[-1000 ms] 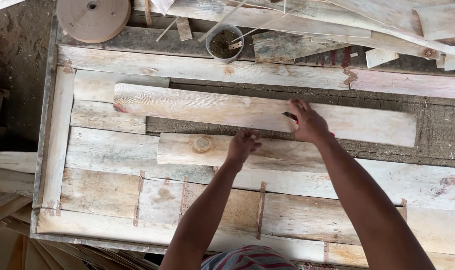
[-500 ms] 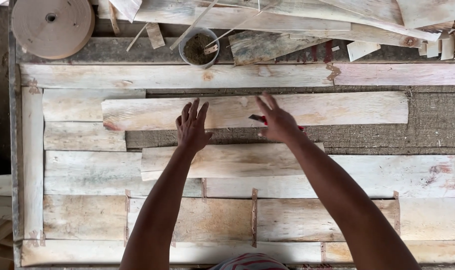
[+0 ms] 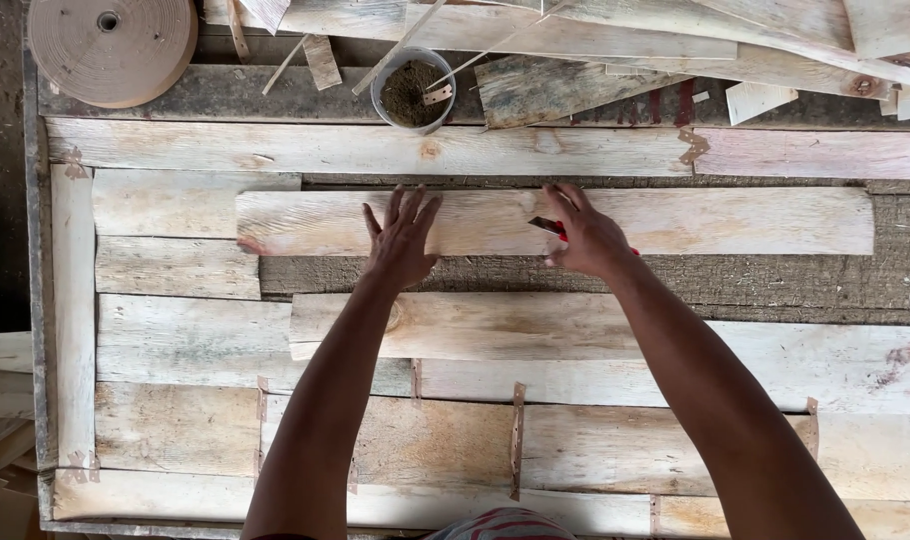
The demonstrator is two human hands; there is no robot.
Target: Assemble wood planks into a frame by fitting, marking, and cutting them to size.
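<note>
Both hands now press the long veneer strip, shifted toward the small cup. Left hand lies flat, fingers spread; right hand grips a red tool.

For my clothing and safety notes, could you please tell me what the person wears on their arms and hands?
Nothing: the left hand and right hand are bare, without gloves, rings or a watch, and both forearms are uncovered, with no sleeves in view. A striped garment shows at the bottom edge.

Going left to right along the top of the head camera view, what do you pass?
Tape roll → small cup → pile of wood offcuts. Below them, on the long strip: left hand, then right hand with a red tool.
</note>
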